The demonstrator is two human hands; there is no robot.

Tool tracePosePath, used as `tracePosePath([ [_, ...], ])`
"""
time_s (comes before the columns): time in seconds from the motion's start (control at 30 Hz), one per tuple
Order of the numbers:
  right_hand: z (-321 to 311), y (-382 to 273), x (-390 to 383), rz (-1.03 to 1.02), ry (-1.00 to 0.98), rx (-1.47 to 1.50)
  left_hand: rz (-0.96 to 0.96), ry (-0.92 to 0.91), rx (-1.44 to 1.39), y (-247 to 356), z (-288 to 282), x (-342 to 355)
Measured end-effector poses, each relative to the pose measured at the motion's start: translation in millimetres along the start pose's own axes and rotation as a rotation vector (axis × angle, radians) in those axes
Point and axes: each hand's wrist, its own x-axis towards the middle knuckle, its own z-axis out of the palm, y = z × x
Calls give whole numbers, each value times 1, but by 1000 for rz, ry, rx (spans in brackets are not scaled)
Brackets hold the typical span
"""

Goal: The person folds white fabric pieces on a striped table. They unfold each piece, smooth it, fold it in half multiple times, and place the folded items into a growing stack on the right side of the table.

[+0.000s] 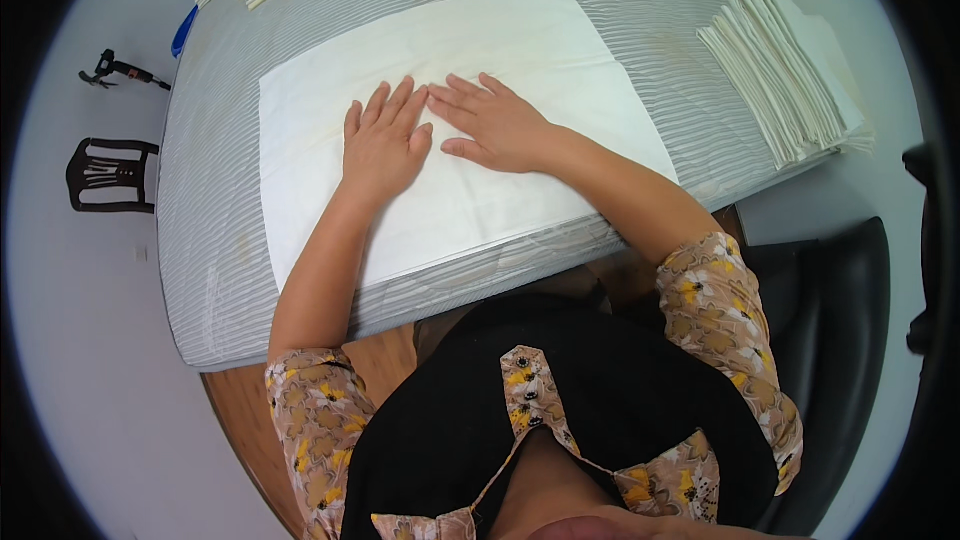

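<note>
You are pressing both hands, left hand (385, 140) and right hand (495, 125), fingers spread flat, on the smooth cream rectangular cloth (440, 120) lying over the ribbed grey surface (215, 240).

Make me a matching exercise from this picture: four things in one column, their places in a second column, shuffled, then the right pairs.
Things
1. left hand
2. stack of folded cloths
3. small black chair
4. blue object

Places
A. on the floor, left of the table
B. flat on the large white cloth, beside the right hand
C. at the table's far left edge
D. on the table's right side

Pairs: 1-B, 2-D, 3-A, 4-C
</note>
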Motion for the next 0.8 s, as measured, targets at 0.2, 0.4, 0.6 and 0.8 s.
tracePosePath([
  [0.2,3,24,-7,203,-71,-56,-47,-75,9,-3,-1,0],
  [0.4,2,63,-29,485,-45,-62,-194,-142,-4,-26,0,1],
  [0.6,-3,86,-48,759,-124,-196,-375,-147,30,-62,4,1],
  [0.8,-23,100,-53,962,-109,-262,-494,-126,26,-97,6,4],
])
